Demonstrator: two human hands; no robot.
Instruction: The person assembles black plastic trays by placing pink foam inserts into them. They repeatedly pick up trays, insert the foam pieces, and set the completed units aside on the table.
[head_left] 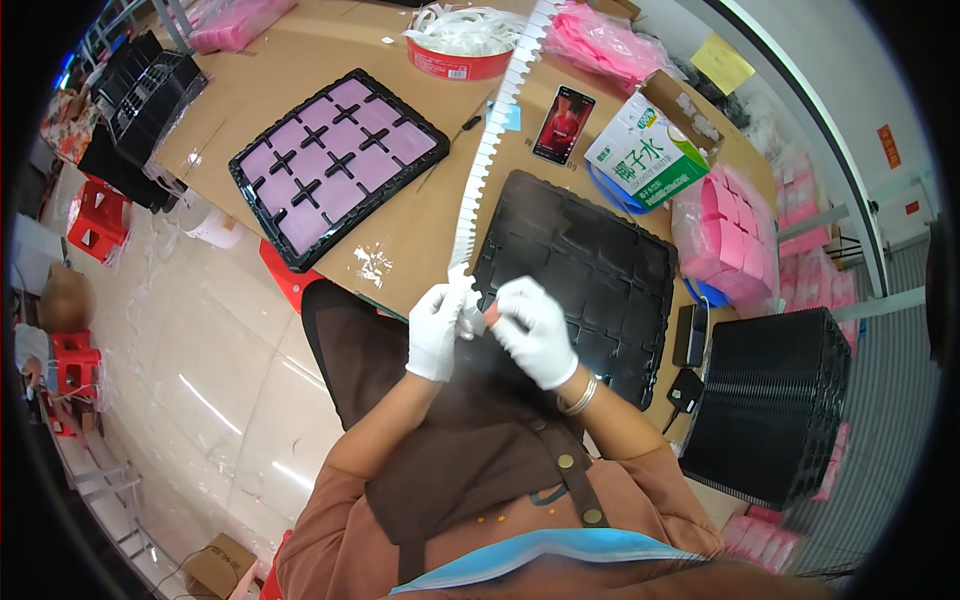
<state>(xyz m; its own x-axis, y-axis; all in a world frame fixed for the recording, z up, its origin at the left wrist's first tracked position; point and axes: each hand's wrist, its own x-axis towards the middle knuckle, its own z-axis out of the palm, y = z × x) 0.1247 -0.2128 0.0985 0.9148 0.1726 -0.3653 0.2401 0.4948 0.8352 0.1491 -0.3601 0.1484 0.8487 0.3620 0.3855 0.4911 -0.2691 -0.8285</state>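
Both my hands wear white gloves and meet over the near left edge of a black moulded tray. My left hand is closed on the lower end of a long white notched strip, which runs away from me up past the far side of the table. Close beside it, my right hand has its fingers curled together, a bare fingertip showing. A small crumpled pale end sits between the two hands. Whether the right fingers pinch it is hidden.
At the left lies a black tray with lilac pads. Farther off are a red tub of white strips and a phone. To the right stand a carton, bagged pink blocks and a tall stack of black trays.
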